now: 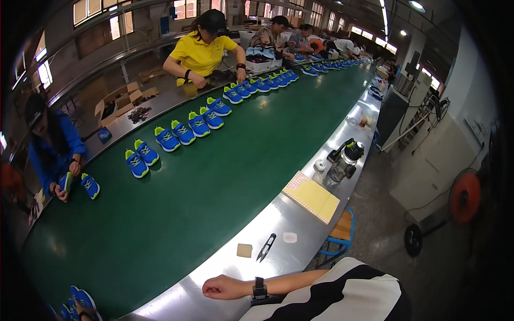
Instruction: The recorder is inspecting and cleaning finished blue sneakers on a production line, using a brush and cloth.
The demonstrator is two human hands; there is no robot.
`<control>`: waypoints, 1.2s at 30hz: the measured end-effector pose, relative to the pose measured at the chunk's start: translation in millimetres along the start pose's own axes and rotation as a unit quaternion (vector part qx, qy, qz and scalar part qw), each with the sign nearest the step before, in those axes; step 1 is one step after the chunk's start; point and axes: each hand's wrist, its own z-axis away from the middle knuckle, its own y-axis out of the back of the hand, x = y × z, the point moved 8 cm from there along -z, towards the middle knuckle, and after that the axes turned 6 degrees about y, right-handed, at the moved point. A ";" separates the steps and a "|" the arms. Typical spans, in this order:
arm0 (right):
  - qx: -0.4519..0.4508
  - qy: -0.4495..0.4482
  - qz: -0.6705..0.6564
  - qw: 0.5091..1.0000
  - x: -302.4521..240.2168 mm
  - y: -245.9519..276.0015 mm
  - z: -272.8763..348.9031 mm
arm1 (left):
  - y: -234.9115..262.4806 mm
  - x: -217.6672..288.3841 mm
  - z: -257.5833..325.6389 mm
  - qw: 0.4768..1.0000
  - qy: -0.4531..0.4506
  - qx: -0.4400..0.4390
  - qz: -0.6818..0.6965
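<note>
Resting idle on the near steel bench (235,270), right hand (219,288) is curled in a fist, nothing visibly held. Left hand is out of view. Thread snips (266,247) and tan block (244,250) lie just beyond, untouched; reaching them likely means uncurling first.

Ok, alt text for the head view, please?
The person's right hand, loosely fisted, rests on the steel table edge beside a green conveyor belt carrying blue shoes. Thread snips and a yellow pad lie nearby; the left hand is unseen.
</note>
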 end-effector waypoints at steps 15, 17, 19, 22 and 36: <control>0.015 0.029 0.009 0.999 -2.6 -2.0 5.7 | 6.4 128.1 100.2 0.984 0.022 -0.126 0.128; 0.002 0.028 0.000 1.000 -7.3 -1.4 11.2 | 10.5 218.5 176.2 0.982 -0.056 -0.134 0.122; 0.045 0.073 0.101 0.991 -37.0 9.6 14.1 | 12.7 271.2 276.4 0.972 -0.097 -0.158 0.145; 0.068 0.142 0.230 0.960 -68.0 22.2 18.1 | -29.7 321.3 414.6 0.920 -0.025 -0.333 0.205; 0.058 -0.134 0.055 0.988 -25.3 42.3 74.8 | -88.5 277.3 489.4 0.877 0.107 -0.205 0.421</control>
